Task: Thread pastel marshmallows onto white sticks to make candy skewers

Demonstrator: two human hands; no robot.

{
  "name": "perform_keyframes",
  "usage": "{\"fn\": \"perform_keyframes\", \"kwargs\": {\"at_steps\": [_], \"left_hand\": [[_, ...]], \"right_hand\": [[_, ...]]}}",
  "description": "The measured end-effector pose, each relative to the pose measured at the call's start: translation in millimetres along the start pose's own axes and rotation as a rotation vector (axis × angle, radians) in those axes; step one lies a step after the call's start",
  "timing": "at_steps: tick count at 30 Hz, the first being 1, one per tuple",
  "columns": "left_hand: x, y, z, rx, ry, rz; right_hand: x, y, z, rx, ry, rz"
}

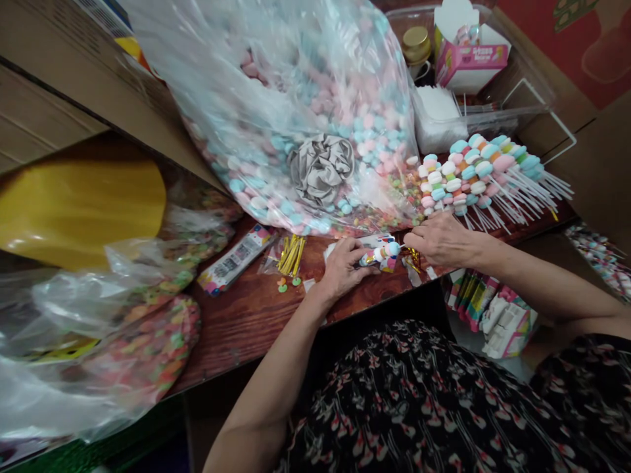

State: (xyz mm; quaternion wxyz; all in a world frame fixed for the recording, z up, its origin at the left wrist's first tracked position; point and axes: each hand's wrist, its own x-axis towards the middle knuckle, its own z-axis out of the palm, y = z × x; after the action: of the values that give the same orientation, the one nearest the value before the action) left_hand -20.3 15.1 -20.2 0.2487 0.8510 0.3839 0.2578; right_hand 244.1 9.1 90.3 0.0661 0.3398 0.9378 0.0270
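Note:
My left hand (344, 267) is closed around a small clear wrapper bag with a candy skewer (380, 255) inside it, resting on the wooden table (246, 315). Just to the right, my right hand (440, 240) is pinched on the stick end of that same skewer. A pile of finished candy skewers (473, 172) on white sticks lies just beyond my right hand. A big clear bag of pink, blue and white candies (305, 112) towers behind both hands.
Gold twist ties (292, 255) and a printed wrapper pack (236, 259) lie left of my hands. Bags of colourful candy (148, 341) crowd the left side beside a yellow sheet (73, 210). A pink box (470, 62), a jar (415, 45) and a white container stand at the back right.

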Motion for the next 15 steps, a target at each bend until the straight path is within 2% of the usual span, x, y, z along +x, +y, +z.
{"fn": "perform_keyframes", "kwargs": {"at_steps": [3,6,8,12,15], "left_hand": [[0.1,-1.0,2.0,-0.006,0.009,-0.002],[1.4,0.8,2.0,-0.015,0.025,0.005],[3.2,5.6,-1.2,0.011,0.034,0.021],[8.6,21.6,-15.6,0.130,0.031,0.039],[12.1,33.9,-29.0,0.070,-0.031,-0.013]], "right_hand": [[4.6,-3.4,1.2,0.035,-0.081,-0.013],[6.9,-5.2,1.4,0.049,-0.077,-0.014],[6.2,-5.0,-0.1,0.063,-0.001,-0.027],[0.1,-2.8,-3.7,0.062,0.248,-0.102],[-5.8,-0.7,-5.0,0.019,0.446,-0.176]]}}
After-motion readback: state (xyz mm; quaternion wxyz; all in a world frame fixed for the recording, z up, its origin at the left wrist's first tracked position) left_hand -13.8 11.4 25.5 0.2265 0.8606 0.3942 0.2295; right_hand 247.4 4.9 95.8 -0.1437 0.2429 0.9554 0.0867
